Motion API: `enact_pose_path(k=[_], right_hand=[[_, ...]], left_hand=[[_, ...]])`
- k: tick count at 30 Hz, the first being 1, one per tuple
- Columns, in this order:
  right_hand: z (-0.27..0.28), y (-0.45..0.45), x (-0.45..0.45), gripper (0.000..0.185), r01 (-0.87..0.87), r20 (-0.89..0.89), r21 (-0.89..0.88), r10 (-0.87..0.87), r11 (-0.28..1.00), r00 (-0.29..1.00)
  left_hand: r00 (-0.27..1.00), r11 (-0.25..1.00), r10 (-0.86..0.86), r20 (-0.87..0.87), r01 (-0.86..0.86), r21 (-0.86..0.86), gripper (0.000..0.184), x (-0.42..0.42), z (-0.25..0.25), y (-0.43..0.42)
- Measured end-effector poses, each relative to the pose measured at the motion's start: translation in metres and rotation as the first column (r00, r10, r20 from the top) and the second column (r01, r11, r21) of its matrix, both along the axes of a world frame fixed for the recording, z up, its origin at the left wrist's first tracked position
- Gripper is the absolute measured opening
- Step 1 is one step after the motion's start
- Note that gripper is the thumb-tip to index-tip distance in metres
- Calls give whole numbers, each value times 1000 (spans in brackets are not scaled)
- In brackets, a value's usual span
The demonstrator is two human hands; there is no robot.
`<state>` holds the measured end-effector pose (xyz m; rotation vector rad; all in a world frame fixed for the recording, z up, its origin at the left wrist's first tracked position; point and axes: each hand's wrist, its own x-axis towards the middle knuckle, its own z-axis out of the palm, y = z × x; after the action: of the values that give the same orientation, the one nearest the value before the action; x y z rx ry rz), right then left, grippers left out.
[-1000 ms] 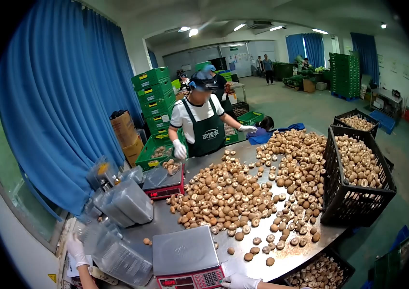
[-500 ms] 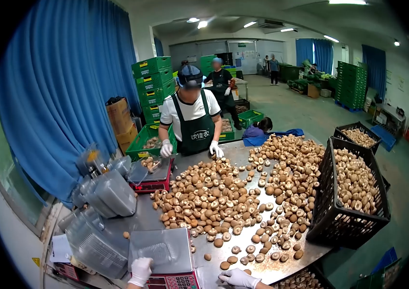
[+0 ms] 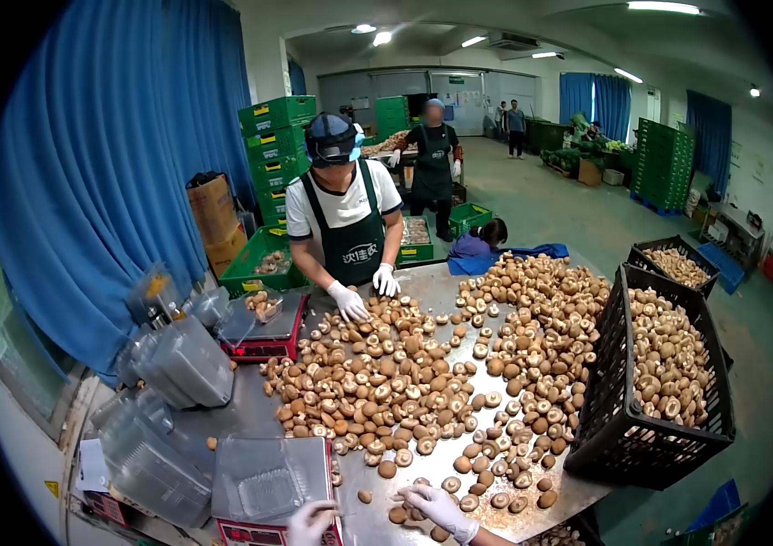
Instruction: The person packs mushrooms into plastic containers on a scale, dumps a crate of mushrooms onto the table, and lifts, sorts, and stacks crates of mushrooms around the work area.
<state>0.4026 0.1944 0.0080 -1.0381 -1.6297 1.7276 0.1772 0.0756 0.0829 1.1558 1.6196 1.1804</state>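
The scene is taken in by a single head-worn camera, set above the near edge of the surface [image 3: 245, 414] and aimed forward and down across it. The left hand [image 3: 312, 520] and right hand [image 3: 441, 508] are caught close to the lens, at the bottom of the view. A co-worker [image 3: 346, 214] is faced from across the surface, at middle range. The room is covered as far as the back wall [image 3: 341, 88], with ceiling lights [image 3: 664, 7] included at the top. Straight lines are bowed, and the view is framed by a dark, rounded border.
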Motion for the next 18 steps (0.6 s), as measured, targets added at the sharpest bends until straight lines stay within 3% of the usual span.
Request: enact_pose_path(k=[1,2,3,4,5,6,7,9,10,12,13,15,16,18], right_hand=[[5,1,-1,33,-13,10,-20,14,1000,1000],[-1,0,-5,31,-1,-29,1,1,1000,1000],[0,-4,-9,29,67,-42,30,-65,997,997],[14,-9,-9,29,18,-64,0,-18,1000,998],[26,-11,-8,29,-31,-88,-29,28,999,996],[9,-10,-10,30,-35,-59,289,54,957,997],[42,-13,-4,31,-130,84,-104,139,986,987],[31,-14,1,31,-102,120,193,80,976,990],[24,-15,3,30,-42,97,202,23,979,995],[12,-16,9,30,42,137,204,-71,978,988],[12,-16,16,31,36,195,78,-50,996,980],[10,-14,25,33,16,237,81,-35,997,971],[3,-13,28,33,18,238,80,-37,997,971],[-21,-11,30,36,-250,583,270,48,930,811]], left_hand=[[878,984,57,475,32,-177,35,11,-37,11],[698,970,14,716,163,-178,45,30,-41,17],[507,955,-7,862,259,-145,52,45,-53,27],[263,904,101,959,379,-199,43,54,-60,35],[290,904,66,955,388,-180,42,64,-68,42],[380,910,6,925,382,-162,41,72,-74,46],[544,924,-83,835,356,-140,41,80,-78,49],[856,945,-255,451,319,-71,39,86,-83,49],[929,951,-292,229,308,-38,38,86,-83,47],[943,945,-326,-73,327,-3,36,86,-81,42],[925,940,-336,-180,341,1,36,85,-79,38],[912,934,-355,-204,357,-27,34,83,-84,35],[948,947,-304,93,312,-75,29,79,-106,43],[947,950,-296,123,305,-60,30,75,-121,37]])
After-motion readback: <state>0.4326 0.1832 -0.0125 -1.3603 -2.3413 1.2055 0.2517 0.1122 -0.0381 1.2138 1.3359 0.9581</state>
